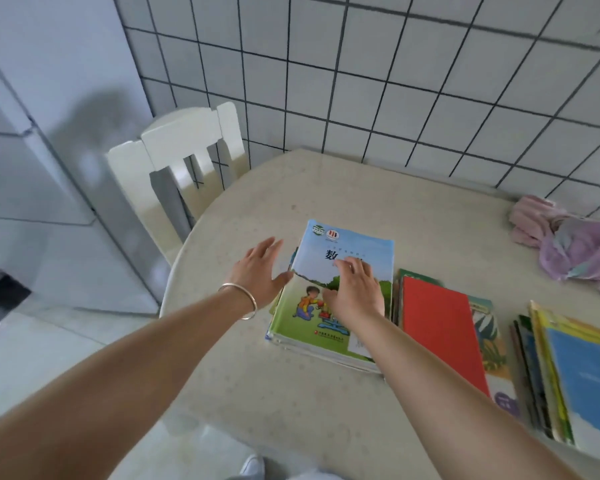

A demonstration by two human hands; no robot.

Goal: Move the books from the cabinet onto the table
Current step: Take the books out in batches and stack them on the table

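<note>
We reach both bare arms forward: left grip (260, 268) spread, fingers apart; right grip (355, 292) flat, palm down.

Right hand (355, 292) flat on the top book (340, 296), left hand (260, 271) spread beside the stack

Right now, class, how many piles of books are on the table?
3: one pile under the hands, a red-topped pile beside it, another pile at the right edge, partly cut off.

On the table (291, 393), three book stacks in a row: textbook stack (329, 306) at 9 o'clock, middle stack (444, 330), third stack (575, 379) at 3 o'clock; chair (184, 161) at 10 o'clock
</note>
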